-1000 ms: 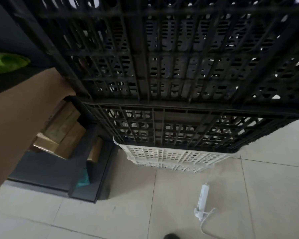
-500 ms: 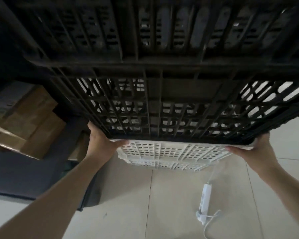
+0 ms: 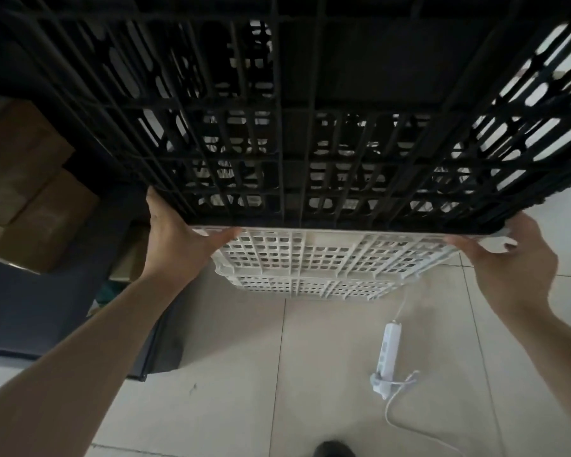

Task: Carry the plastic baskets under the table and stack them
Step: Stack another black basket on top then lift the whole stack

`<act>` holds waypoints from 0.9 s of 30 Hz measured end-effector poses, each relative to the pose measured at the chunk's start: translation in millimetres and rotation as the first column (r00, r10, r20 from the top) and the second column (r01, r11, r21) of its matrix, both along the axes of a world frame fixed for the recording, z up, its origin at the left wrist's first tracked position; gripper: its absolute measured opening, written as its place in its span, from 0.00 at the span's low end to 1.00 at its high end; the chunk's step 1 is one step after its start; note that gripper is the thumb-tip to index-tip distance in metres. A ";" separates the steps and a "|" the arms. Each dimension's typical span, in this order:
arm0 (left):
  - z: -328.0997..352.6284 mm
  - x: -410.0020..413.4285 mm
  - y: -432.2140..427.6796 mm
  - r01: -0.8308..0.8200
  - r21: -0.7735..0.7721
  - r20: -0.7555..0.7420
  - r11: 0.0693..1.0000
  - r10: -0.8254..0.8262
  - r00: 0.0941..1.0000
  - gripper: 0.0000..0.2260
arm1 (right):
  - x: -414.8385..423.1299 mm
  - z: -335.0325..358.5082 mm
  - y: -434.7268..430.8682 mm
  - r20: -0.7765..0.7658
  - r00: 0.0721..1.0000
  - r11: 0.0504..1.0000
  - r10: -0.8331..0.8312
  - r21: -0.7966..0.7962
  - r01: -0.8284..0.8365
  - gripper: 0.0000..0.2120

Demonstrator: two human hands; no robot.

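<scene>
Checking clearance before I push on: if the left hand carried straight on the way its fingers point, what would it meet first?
The left hand points rightward along the white basket, already touching its edge beneath the black basket. Depth is unclear.

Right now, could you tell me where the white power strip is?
In the head view, the white power strip lies on the tiled floor, lower right of centre, below the white basket.

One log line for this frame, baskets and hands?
left hand: on white basket | right hand: same | black basket: on top | floor: power strip
</scene>
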State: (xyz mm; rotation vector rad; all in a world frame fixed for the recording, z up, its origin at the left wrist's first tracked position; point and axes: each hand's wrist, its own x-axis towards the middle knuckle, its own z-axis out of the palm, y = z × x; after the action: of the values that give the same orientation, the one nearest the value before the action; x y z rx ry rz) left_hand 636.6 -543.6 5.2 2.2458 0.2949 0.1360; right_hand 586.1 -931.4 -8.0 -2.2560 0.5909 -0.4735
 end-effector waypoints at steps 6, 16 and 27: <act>-24.3 -1.6 -6.5 -0.117 -0.096 0.151 0.989 0.131 0.980 0.40 | -2.0 -12.1 1.3 0.171 0.985 0.998 -0.022 0.053 0.013 0.23; -154.3 15.6 -2.7 -0.013 -0.303 0.362 0.953 0.128 0.923 0.56 | 29.0 -134.4 -0.1 0.239 0.971 0.920 -0.015 0.383 -0.081 0.57; -276.6 7.1 -2.8 0.032 -0.142 0.177 0.989 -0.006 0.984 0.56 | 30.6 -266.6 -16.4 0.018 0.976 0.944 0.219 0.250 -0.216 0.52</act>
State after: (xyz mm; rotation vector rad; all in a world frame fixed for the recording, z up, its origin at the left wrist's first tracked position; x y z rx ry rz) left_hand 643.7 -546.3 -271.4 2.0766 0.1820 0.2921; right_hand 616.7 -947.7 -274.6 -2.0514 0.3759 -0.2606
